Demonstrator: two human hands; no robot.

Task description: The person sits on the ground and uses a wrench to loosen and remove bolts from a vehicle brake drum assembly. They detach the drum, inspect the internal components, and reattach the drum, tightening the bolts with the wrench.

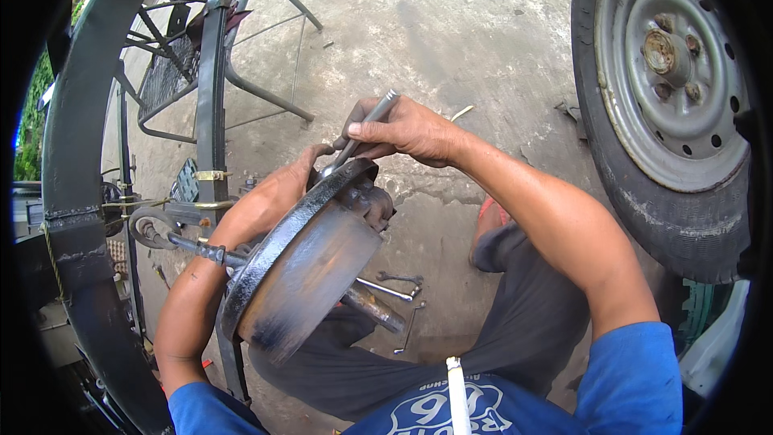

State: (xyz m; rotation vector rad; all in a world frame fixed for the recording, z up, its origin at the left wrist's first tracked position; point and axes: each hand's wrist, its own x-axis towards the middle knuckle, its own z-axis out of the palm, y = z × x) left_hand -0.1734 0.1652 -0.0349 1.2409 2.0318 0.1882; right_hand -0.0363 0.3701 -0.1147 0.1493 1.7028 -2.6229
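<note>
A brake assembly with a black round backing plate [270,243] and a worn, rust-brown curved band [310,274] sits tilted before me. A stub axle [374,308] sticks out toward my legs. My right hand [407,133] pinches a grey metal rod-shaped tool [372,125], slanted with its lower end at the plate's far edge. Whether that end touches a part there is hidden. Reaching behind the plate, my left hand [278,193] is close to the tool's lower end. The plate covers most of its fingers, so its grip does not show.
Wrenches [400,278] lie on the concrete floor [435,24] between my legs. A wheel with a black tyre [616,153] stands at the right. Black frame bars [80,137] rise at the left, by a metal-framed chair [278,105]. A white stick [457,399] juts up from the lower edge.
</note>
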